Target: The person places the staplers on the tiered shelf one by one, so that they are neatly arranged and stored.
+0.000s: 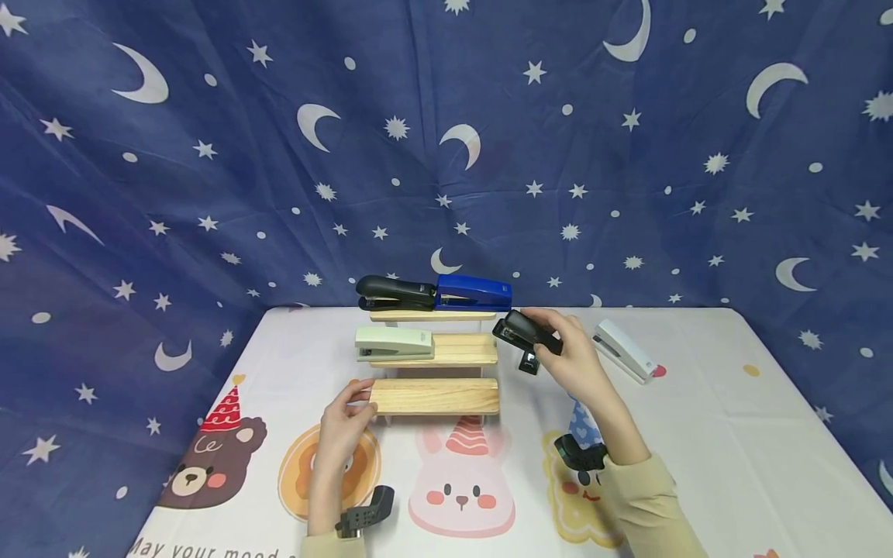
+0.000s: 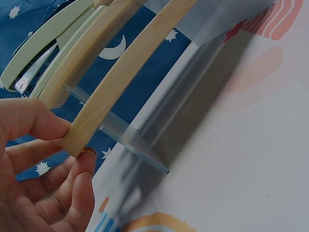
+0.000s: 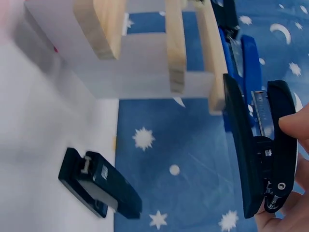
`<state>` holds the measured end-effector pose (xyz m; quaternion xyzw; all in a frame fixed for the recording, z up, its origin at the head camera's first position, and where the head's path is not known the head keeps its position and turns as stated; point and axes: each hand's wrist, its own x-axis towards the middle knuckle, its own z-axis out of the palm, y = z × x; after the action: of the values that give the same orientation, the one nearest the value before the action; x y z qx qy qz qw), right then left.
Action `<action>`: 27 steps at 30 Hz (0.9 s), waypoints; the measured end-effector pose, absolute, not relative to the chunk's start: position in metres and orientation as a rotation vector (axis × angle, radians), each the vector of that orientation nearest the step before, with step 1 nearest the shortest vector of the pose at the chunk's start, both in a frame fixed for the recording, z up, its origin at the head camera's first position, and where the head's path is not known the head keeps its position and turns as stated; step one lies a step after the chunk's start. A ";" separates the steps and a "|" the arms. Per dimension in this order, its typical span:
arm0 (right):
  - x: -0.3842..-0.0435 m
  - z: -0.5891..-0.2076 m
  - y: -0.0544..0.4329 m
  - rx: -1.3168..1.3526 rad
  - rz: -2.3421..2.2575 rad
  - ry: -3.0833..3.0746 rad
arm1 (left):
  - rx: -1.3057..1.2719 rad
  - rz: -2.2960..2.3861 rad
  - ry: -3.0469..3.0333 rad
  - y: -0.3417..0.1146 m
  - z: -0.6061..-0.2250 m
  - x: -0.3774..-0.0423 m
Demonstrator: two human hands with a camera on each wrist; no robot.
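Note:
My right hand (image 1: 575, 360) holds a black stapler (image 1: 515, 328) in the air, right of the stepped wooden rack. In the right wrist view this black stapler (image 3: 241, 154) has its jaws apart, with thumb and fingers around its back end. My left hand (image 1: 340, 426) pinches the left end of the rack's lowest wooden step (image 1: 436, 397) between thumb and fingers. A pale green stapler (image 1: 394, 342) sits at the left of the middle step. On the top step a black stapler (image 1: 395, 294) and a blue stapler (image 1: 476, 293) lie end to end.
A smaller black stapler (image 3: 99, 183) stands on the table, below the held one and partly hidden in the head view. Farther right lies a white stapler (image 1: 623, 350). A blue star-and-moon cloth (image 1: 446, 155) hangs behind the table. Clear legs (image 2: 130, 140) support the rack.

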<state>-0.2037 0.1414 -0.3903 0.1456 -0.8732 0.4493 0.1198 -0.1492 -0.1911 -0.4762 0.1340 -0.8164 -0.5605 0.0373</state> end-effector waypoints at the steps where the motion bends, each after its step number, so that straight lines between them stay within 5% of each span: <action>1: -0.205 -0.390 0.139 0.441 1.314 -2.551 | 0.410 -1.723 -2.505 -0.191 -0.476 -0.149; 27: -0.221 -0.402 0.092 0.765 1.302 -2.577 | 0.409 -1.770 -2.487 -0.192 -0.475 -0.148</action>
<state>-0.2207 0.0915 -0.4023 0.2554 -0.8601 0.4348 0.0773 -0.1482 -0.1921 -0.4754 0.1327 -0.8070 -0.5746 0.0309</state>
